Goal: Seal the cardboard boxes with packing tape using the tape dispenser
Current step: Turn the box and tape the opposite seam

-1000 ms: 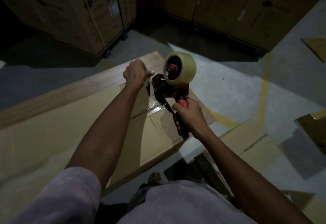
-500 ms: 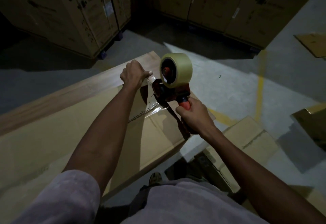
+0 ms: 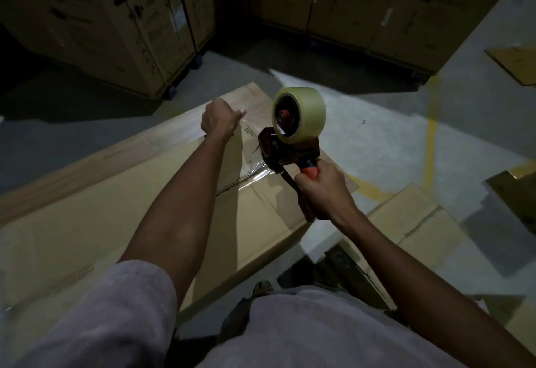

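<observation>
Since 0.5 s ago: tape dispenser [image 3: 290, 147] drawn slightly toward the person; left hand unchanged. Right hand [image 3: 322, 185], fingers clamped round the dispenser's orange handle, near the cardboard box's [image 3: 87, 222] right end. Dispenser held just above the box top, roll upright. A clear tape strip [image 3: 249, 150] runs from dispenser to left hand [image 3: 219, 119], fingers curled, pinching the tape's end at the far edge. Stacked cartons [image 3: 130, 19] beyond.

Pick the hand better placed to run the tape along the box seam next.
Right. The right hand grips the tape dispenser handle; the left hand only pinches the loose tape end.
</observation>
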A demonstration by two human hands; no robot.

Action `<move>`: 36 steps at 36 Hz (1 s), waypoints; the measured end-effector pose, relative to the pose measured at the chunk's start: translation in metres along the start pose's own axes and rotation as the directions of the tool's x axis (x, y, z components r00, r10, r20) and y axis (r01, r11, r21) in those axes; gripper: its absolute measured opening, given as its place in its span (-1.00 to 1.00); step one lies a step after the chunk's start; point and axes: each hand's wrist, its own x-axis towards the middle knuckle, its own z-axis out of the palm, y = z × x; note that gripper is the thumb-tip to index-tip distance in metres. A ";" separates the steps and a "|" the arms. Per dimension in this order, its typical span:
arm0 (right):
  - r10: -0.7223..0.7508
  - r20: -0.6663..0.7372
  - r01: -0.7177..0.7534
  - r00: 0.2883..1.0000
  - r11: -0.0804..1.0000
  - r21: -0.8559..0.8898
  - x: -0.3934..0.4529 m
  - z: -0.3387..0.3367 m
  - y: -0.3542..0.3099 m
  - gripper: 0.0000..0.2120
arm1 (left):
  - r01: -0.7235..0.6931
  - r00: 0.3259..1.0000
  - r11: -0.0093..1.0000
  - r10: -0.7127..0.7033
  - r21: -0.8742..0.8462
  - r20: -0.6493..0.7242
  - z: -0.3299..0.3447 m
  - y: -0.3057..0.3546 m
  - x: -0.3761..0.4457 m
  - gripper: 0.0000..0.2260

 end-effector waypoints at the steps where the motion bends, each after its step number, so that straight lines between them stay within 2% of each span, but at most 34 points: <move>1: -0.004 0.002 0.004 1.000 1.000 -0.004 0.000 0.001 0.001 -0.87 | 0.024 1.000 1.000 -0.024 0.004 -0.020 -0.001 -0.002 -0.001 -0.63; 4: -0.006 0.001 0.006 1.000 1.000 -0.007 0.000 0.001 0.003 -0.86 | 0.024 0.995 0.999 -0.027 -0.035 -0.093 -0.002 -0.004 -0.005 -0.66; 8: -0.011 0.001 0.011 1.000 1.000 -0.006 0.000 0.000 0.002 -0.83 | -0.172 0.963 0.984 0.158 -0.049 -0.218 -0.003 0.002 -0.020 -0.77; 12: -0.024 0.007 0.024 1.000 1.000 -0.002 -0.001 0.001 0.003 -0.86 | -0.296 0.931 0.954 0.301 0.054 -0.207 0.004 0.003 -0.038 -0.82; 20: -0.008 0.020 0.008 1.000 1.000 -0.012 0.002 0.001 0.005 -0.88 | -0.237 0.943 0.932 0.289 0.273 -0.168 0.014 -0.012 -0.059 -0.76; 27: -0.028 0.060 0.031 0.998 0.998 -0.048 0.003 -0.002 0.007 -0.87 | -0.280 0.912 0.925 0.340 0.255 -0.232 0.018 -0.012 -0.066 -0.83; 32: -0.030 0.077 0.035 0.997 0.998 -0.061 0.002 -0.002 0.006 -0.81 | -0.290 0.911 0.928 0.342 0.233 -0.230 0.020 -0.015 -0.061 -0.79; 36: -0.028 0.082 0.035 0.996 0.996 -0.077 0.000 -0.005 0.004 -0.80 | -0.281 0.927 0.923 0.332 0.261 -0.175 0.020 -0.016 -0.059 -0.78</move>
